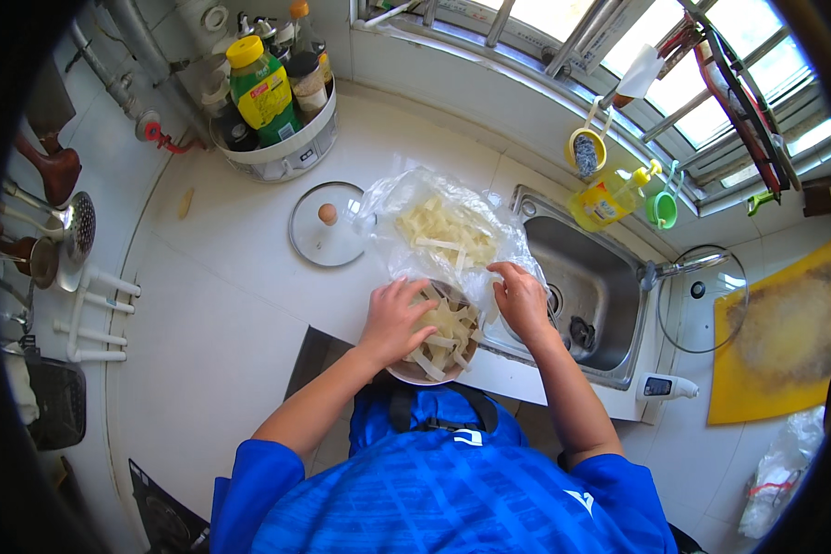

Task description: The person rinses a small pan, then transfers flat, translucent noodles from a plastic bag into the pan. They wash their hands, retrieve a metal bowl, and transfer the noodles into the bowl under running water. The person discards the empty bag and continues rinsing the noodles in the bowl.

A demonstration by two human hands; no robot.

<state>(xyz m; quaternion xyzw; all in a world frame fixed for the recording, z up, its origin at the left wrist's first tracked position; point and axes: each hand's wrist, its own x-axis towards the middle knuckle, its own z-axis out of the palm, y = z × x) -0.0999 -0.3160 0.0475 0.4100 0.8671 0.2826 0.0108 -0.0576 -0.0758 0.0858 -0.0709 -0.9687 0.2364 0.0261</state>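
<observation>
At the counter's front edge sits a round bowl or pot (415,380) heaped with pale, flat food strips (453,322). My left hand (396,320) is over its left side, thumb and fingers spread; any touch on the strips is hard to make out. Behind it lies an opened clear plastic bag (388,239) with more of the same strips (443,232) inside. My right hand (523,298) is at the bag's front right edge, thumb and index finger near each other. Whether they pinch the film or a strip cannot be told.
Left of the bag lies a glass lid (318,239) with a wooden knob. A steel sink (595,277) is at right, with a yellow soap bottle (599,204) behind it. A round tub (284,161) of condiment bottles stands back left. Utensils (79,225) hang on the left wall.
</observation>
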